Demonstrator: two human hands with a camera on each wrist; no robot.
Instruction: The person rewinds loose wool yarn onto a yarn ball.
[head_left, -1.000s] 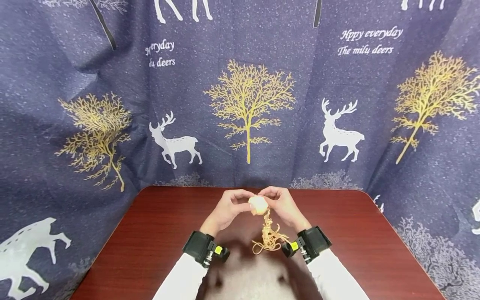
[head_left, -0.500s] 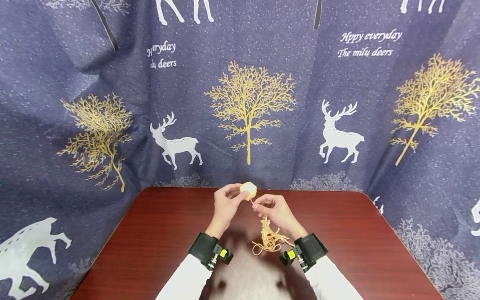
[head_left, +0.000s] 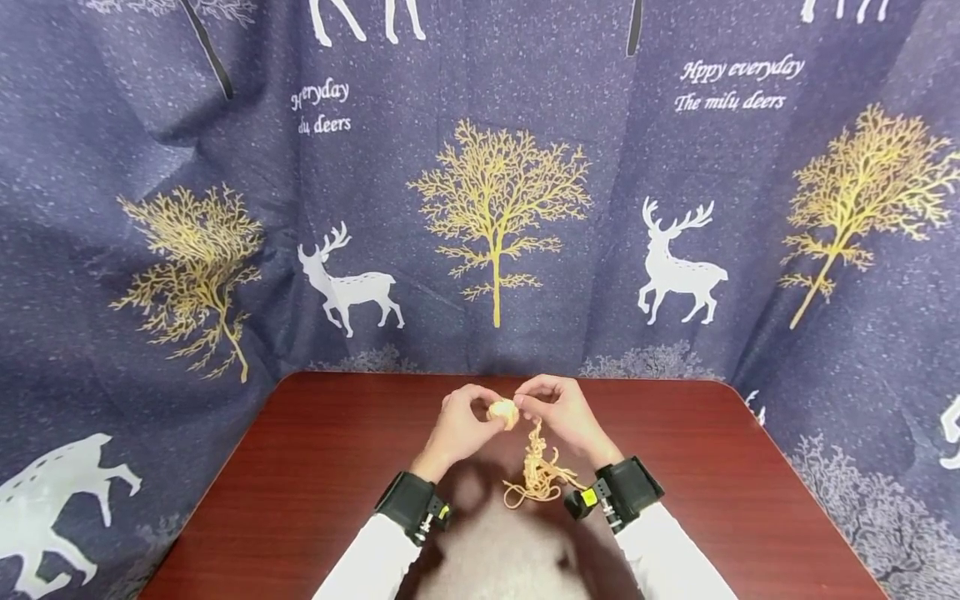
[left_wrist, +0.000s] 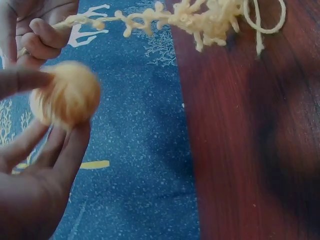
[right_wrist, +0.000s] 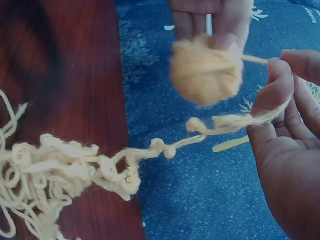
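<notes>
A small ball of cream yarn point(head_left: 503, 413) is gripped between the thumb and fingers of my left hand point(head_left: 462, 425); it looks blurred in the left wrist view. A strand runs from the yarn ball point(right_wrist: 206, 72) to my right hand point(right_wrist: 295, 110), whose thumb and index finger pinch it. In the head view my right hand point(head_left: 562, 410) is just right of the ball, apart from it. Below that hand hangs a kinked, knotted length of yarn point(right_wrist: 170, 145). It leads down to a loose tangle of yarn point(head_left: 542, 479) on the table.
The reddish-brown table point(head_left: 315, 467) has a pale, glossy patch near its front edge. A blue cloth point(head_left: 525, 275) printed with deer and trees hangs behind it. Each wrist wears a black strap point(head_left: 628, 490) with a small camera.
The ball went up and left in my left hand, then came back down near its former place. My right hand dipped lower, then rose again. The tangle on the table barely shifted.
</notes>
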